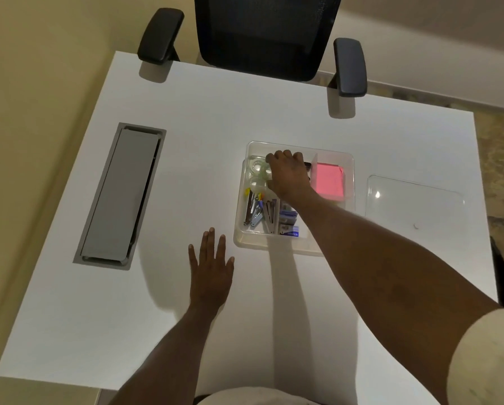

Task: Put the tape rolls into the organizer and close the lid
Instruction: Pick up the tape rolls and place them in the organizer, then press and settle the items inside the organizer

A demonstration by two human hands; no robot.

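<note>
Right hand (287, 173) reaches into clear plastic compartmented organizer (299, 247), fingers curled, grip not discernible; small clear tape rolls (259, 168) just left of its fingertips, judged light, rigid, slick, best pinched across rim; left hand (211, 270) flat, fingers spread.

Worktop (186, 159): white, smooth, matt laminate look. Cable hatch (119, 197): grey, brushed-metal look, satin, in a matching grey frame. Organizer (348, 159): clear plastic, slightly frosted walls and dividers. Lid (414, 203): clear glossy plastic, catches a light spot. Tape rolls (258, 168): transparent, shiny plastic film. Sticky notes (329, 179): pink matt paper. Clips and staple tools (255, 210): shiny metal with coloured plastic bits. Chair back (265, 33): black mesh cloth; armrests (350, 67): black matt padded plastic. Sleeve (490, 358): cream matt cloth. Wall: matt paint.
</note>
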